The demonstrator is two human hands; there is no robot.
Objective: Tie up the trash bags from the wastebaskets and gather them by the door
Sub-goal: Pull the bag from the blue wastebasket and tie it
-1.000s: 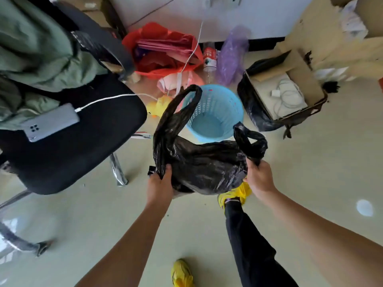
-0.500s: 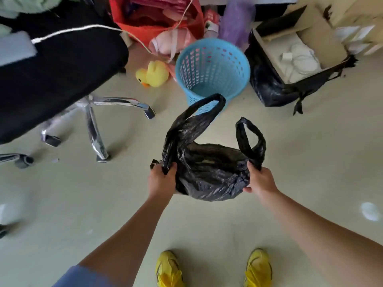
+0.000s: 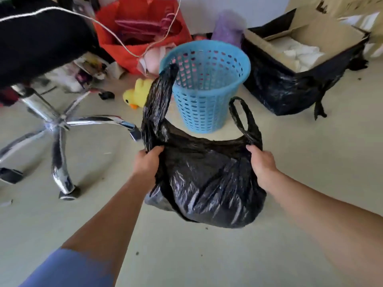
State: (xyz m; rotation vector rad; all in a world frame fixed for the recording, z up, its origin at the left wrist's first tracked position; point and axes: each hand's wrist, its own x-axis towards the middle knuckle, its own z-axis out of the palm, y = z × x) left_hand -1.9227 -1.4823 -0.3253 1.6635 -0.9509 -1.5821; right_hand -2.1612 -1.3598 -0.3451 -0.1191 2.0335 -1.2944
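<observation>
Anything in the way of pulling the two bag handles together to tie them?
Nothing visible. The left hand and right hand grip the black trash bag below its handles, with only its open mouth between. The blue wastebasket stands beyond it.

I hold the black trash bag [image 3: 207,183] at its mouth, my left hand [image 3: 148,162] and right hand [image 3: 262,164] each gripping the base of a handle loop [image 3: 241,119]. The bag is glossy, crinkled, bulging and untied, with both loops standing up. Its bottom may touch the floor [image 3: 207,255]. Just beyond it stands the blue slotted wastebasket [image 3: 207,83], upright.
</observation>
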